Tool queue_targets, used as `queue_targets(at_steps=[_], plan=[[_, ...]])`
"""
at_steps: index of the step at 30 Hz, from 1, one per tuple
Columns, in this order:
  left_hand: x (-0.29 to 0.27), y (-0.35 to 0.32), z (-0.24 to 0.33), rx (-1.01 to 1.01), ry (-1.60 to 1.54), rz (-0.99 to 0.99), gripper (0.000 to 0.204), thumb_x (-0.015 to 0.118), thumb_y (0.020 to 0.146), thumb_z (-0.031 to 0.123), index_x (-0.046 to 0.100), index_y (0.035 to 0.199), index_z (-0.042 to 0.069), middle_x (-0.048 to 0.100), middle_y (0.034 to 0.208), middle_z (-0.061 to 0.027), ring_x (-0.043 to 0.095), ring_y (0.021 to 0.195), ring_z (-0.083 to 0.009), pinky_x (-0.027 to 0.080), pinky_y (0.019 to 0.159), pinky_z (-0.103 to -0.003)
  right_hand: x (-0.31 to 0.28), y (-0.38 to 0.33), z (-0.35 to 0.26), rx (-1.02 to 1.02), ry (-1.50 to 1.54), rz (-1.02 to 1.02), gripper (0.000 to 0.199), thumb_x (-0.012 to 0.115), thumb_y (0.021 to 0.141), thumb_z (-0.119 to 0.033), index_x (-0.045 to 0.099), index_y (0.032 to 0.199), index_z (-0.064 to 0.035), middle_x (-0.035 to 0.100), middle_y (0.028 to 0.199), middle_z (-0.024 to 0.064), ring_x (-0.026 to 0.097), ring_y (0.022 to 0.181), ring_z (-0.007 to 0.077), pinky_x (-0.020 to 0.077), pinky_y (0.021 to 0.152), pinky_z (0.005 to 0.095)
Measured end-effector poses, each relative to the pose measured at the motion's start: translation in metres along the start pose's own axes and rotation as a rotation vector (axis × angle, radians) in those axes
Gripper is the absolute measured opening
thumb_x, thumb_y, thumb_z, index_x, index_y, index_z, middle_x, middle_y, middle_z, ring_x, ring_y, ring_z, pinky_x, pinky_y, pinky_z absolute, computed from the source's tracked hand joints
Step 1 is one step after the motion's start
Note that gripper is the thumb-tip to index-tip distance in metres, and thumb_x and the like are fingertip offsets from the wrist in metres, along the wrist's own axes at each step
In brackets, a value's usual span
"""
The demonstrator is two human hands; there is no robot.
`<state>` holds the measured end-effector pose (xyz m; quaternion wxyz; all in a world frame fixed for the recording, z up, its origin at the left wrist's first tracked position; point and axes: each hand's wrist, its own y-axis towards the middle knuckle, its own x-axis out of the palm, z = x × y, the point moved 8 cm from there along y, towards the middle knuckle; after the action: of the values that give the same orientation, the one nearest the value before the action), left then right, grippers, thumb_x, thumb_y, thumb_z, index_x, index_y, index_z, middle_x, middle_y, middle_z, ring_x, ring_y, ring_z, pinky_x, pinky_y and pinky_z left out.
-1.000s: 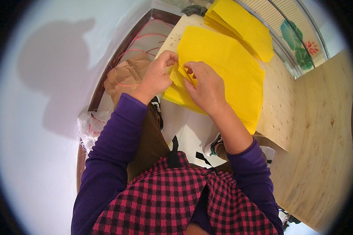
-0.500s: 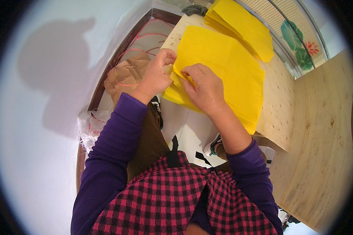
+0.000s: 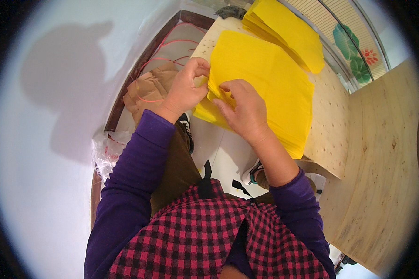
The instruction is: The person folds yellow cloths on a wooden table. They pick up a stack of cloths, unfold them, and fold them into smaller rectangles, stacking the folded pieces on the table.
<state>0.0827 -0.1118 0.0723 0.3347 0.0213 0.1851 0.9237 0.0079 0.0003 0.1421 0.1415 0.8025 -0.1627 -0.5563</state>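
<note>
The yellow sheets (image 3: pixel 265 88) lie stacked on the wooden table (image 3: pixel 330 139), overhanging its near edge. The left hand (image 3: pixel 186 90) pinches the stack's corner at nine o'clock, fingers closed on it. The right hand (image 3: pixel 244 109) rests half-curled on top at six o'clock, fingertips pressing. Risk: thin sheets may tear or slip off the overhang if the pinch pulls unevenly. A second stack (image 3: pixel 288 32) sits at twelve.

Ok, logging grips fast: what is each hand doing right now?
Left hand: shut, pinching the near corner of the yellow paper stack.
Right hand: fingers curled, resting on the same stack; grip cannot be told.
</note>
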Motion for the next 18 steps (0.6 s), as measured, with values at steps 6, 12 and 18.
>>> queue_targets(at_steps=[6,12,18], plan=[[0.002,0.000,0.001,-0.050,-0.052,0.002,0.043,0.056,0.071,-0.011,0.046,0.110,0.003,0.060,0.102,-0.0082,0.062,0.103,-0.0180,0.048,0.088,-0.029,0.001,-0.001,0.003,-0.006,-0.116,-0.012,0.028,0.068,0.074,-0.011,0.058,0.100,-0.0085,0.062,0.092,0.0099,0.060,0.087,0.0304,0.0499,0.069,0.0390],[0.001,0.001,-0.003,-0.027,-0.026,-0.010,0.039,0.053,0.073,-0.011,0.046,0.110,0.002,0.060,0.101,-0.0078,0.061,0.103,-0.0191,0.047,0.088,-0.030,0.003,-0.005,0.006,0.056,-0.200,-0.056,0.032,0.066,0.073,-0.009,0.057,0.104,-0.0104,0.061,0.091,0.0102,0.060,0.087,0.0306,0.0496,0.070,0.0402],[-0.003,0.003,-0.013,-0.087,-0.258,-0.048,0.025,0.047,0.090,0.011,0.048,0.113,0.003,0.059,0.102,-0.0081,0.058,0.098,-0.0165,0.043,0.091,-0.030,-0.005,-0.015,0.010,0.031,-0.215,-0.044,0.033,0.066,0.069,-0.007,0.056,0.101,-0.0081,0.059,0.092,0.0112,0.058,0.088,0.0314,0.0491,0.072,0.0414]])
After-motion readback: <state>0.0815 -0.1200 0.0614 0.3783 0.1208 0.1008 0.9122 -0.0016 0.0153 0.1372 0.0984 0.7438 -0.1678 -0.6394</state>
